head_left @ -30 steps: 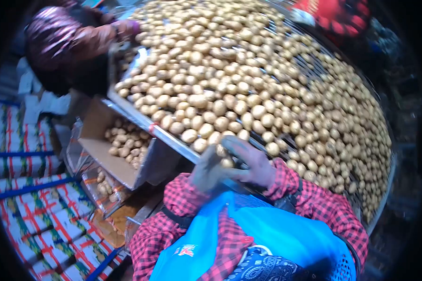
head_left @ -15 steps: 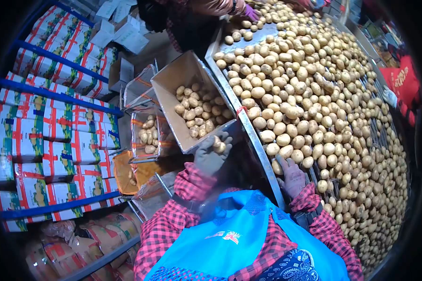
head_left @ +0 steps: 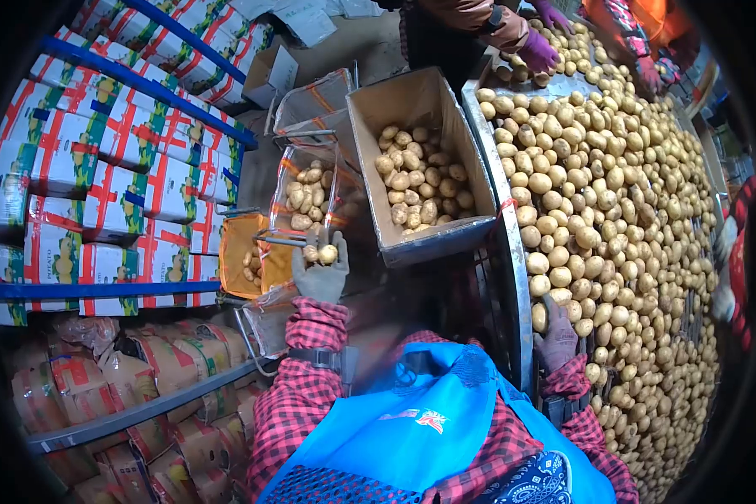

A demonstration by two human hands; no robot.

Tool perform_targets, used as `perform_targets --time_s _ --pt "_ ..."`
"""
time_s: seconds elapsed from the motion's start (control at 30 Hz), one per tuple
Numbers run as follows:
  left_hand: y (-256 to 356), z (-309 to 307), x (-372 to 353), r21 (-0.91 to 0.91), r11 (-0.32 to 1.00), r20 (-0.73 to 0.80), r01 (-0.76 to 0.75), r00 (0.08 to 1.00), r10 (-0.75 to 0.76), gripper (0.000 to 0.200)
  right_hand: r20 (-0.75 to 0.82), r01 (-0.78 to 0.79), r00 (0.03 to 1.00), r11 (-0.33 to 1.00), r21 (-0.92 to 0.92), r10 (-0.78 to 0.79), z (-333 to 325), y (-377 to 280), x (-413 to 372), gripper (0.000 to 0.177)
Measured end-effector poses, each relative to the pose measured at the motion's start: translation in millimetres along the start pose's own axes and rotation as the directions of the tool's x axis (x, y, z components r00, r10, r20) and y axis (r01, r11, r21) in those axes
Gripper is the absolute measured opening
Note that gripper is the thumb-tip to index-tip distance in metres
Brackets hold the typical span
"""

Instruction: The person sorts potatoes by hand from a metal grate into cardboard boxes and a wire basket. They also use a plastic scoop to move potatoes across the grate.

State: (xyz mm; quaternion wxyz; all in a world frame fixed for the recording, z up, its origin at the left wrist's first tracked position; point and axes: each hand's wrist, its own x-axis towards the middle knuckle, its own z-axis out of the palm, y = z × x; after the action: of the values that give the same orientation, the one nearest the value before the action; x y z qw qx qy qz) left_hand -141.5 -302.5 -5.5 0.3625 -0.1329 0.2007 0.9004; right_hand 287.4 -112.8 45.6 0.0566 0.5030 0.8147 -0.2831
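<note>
My left hand (head_left: pixel 321 275), in a grey glove, is held palm up with potatoes (head_left: pixel 321 254) on its fingers, at the near edge of a clear-sided bag on a metal frame (head_left: pixel 309 189) that holds more potatoes. My right hand (head_left: pixel 556 340), also gloved, rests at the near left edge of the potato-covered sorting table (head_left: pixel 512 252), its fingertips against a potato (head_left: pixel 540 317). A large cardboard box (head_left: pixel 365 126) partly filled with potatoes stands between the bag and the table. An orange bag (head_left: pixel 242 244) with a few potatoes is left of my left hand.
Stacked printed potato cartons (head_left: pixel 101 202) stand behind blue rails (head_left: pixel 126 77) at the left. Filled brown packages (head_left: pixel 84 382) lie at lower left beside a metal bar (head_left: pixel 143 409). Co-workers' gloved hands (head_left: pixel 539 52) reach over the table's far end; another person's red sleeve (head_left: pixel 741 252) is at right.
My left hand has moved left from beside the cardboard box to the framed bag, still carrying potatoes. The view has shifted, with the boxes and table now farther right. My right hand stays at the table edge.
</note>
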Motion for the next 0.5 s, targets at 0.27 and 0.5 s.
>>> perform_targets --time_s 0.27,0.5 --pt "-0.4 9.4 -6.8 -0.051 0.999 0.063 -0.013 0.998 0.017 0.057 -0.061 0.075 0.996 0.996 0.042 -0.072 4.7 4.1 -0.3 0.090" --pt "55.9 -8.9 -0.3 0.053 0.965 -0.142 -0.258 0.954 0.263 0.028 -0.092 0.100 0.991 0.995 0.019 -0.098 7.3 3.1 -1.6 0.090"
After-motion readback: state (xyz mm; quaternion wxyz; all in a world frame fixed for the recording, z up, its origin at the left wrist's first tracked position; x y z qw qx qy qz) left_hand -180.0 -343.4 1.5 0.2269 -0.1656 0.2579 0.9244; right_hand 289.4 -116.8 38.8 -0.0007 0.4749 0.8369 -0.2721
